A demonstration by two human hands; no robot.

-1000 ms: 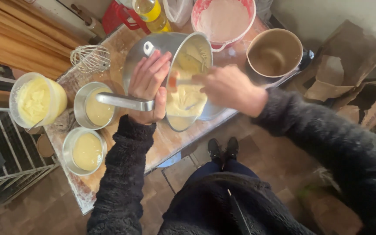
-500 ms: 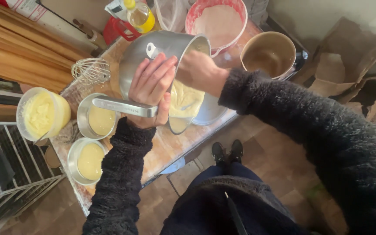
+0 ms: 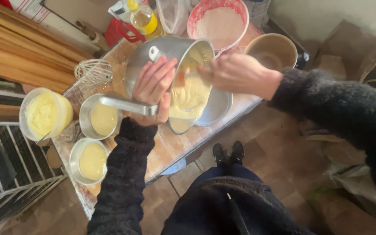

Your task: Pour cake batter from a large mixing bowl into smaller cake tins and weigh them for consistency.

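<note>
I see two batter-filled round tins (image 3: 93, 161) nearest on the floured table (image 3: 170, 148). Left hand (image 3: 152, 89) clamped on the steel saucepan (image 3: 170, 56), tilted over another tin (image 3: 214, 109), batter (image 3: 190, 93) pouring. Right hand (image 3: 236, 74) closed around a scraper, mostly hidden. Whisk (image 3: 93, 71), pink bowl (image 3: 218, 21) beyond.

Floured wooden tabletop (image 3: 170, 148) is carrying two batter-filled tins (image 3: 103, 117) (image 3: 90, 161) at its left edge, whisk (image 3: 93, 70) and bowls (image 3: 271, 50) toward the far edge.
</note>
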